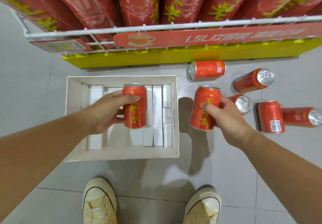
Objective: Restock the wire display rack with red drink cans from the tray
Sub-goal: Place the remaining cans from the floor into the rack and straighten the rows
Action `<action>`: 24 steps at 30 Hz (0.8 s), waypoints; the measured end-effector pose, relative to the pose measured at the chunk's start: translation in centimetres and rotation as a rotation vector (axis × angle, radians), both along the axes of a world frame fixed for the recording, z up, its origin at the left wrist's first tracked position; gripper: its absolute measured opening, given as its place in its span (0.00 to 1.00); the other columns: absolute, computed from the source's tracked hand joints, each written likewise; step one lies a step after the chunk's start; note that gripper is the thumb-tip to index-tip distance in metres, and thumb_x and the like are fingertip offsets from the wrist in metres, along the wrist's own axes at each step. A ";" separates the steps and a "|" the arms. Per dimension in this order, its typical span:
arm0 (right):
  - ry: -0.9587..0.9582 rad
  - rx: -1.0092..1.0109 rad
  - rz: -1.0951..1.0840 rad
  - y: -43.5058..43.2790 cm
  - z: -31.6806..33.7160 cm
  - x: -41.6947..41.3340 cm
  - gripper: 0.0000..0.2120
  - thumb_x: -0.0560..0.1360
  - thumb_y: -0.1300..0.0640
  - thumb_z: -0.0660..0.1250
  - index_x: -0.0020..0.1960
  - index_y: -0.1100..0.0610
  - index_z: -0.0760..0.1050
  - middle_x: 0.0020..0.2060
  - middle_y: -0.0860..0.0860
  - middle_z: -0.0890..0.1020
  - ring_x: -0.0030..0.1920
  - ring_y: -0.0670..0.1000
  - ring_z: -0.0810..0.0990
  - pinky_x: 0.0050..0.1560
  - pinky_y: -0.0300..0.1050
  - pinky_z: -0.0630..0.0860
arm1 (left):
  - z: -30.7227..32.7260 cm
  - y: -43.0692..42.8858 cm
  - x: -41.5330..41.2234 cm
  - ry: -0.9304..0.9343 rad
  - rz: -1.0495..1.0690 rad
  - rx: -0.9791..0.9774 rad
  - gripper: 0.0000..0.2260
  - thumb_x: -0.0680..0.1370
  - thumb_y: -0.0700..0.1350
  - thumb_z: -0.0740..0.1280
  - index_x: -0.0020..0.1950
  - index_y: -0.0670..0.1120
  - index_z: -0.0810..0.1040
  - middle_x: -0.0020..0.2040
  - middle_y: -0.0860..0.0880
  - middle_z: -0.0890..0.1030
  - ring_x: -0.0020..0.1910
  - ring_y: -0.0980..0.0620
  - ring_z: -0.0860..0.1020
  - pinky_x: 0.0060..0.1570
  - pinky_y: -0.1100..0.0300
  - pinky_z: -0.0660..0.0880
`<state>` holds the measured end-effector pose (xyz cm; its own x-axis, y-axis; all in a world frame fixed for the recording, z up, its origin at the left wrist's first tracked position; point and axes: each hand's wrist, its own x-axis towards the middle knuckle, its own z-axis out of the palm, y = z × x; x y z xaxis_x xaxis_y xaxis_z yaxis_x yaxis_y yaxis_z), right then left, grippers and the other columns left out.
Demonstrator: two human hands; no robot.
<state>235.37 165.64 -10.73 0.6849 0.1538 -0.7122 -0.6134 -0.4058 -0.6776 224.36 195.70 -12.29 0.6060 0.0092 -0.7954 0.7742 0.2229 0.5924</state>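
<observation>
My left hand (108, 110) grips an upright red drink can (135, 117) with yellow characters, held over the white cardboard tray (122, 154) on the floor. My right hand (224, 117) holds a second red can (203, 119) upright, to the right of the tray above the floor. The tray holds only white cardboard dividers. Several more red cans lie on the floor to the right, among them one on its side (207, 69) near the rack base and one standing (271, 117). The white wire display rack (122, 30) spans the top, filled with large red bottles.
The rack's yellow base (156, 58) runs along the floor just behind the tray. A red banner (209, 38) hangs on the rack's front wire. My two cream canvas shoes (99, 204) stand on the grey tiled floor below the tray.
</observation>
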 end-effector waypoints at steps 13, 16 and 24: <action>-0.176 0.094 -0.131 2.1 27.5 -0.5 0.18 0.74 0.55 0.74 0.61 0.56 0.74 0.48 0.49 0.82 0.42 0.41 0.82 0.40 0.35 0.78 | 28.5 -5.1 4.5 -0.094 0.124 0.062 0.16 0.70 0.55 0.74 0.55 0.51 0.82 0.48 0.51 0.86 0.51 0.48 0.84 0.53 0.46 0.81; -0.211 0.100 -0.161 2.0 36.2 -0.8 0.17 0.74 0.56 0.75 0.60 0.55 0.75 0.48 0.50 0.82 0.45 0.45 0.82 0.45 0.42 0.79 | 36.9 -5.5 4.5 -0.098 0.093 0.082 0.14 0.73 0.54 0.72 0.56 0.51 0.82 0.53 0.48 0.86 0.50 0.49 0.85 0.53 0.47 0.81; -0.360 0.147 -0.197 3.0 59.8 -0.3 0.10 0.74 0.57 0.74 0.52 0.51 0.75 0.48 0.51 0.85 0.47 0.51 0.85 0.52 0.54 0.83 | 62.0 -5.3 6.9 -0.250 0.010 0.133 0.08 0.76 0.52 0.70 0.50 0.50 0.82 0.43 0.51 0.87 0.41 0.53 0.86 0.52 0.49 0.80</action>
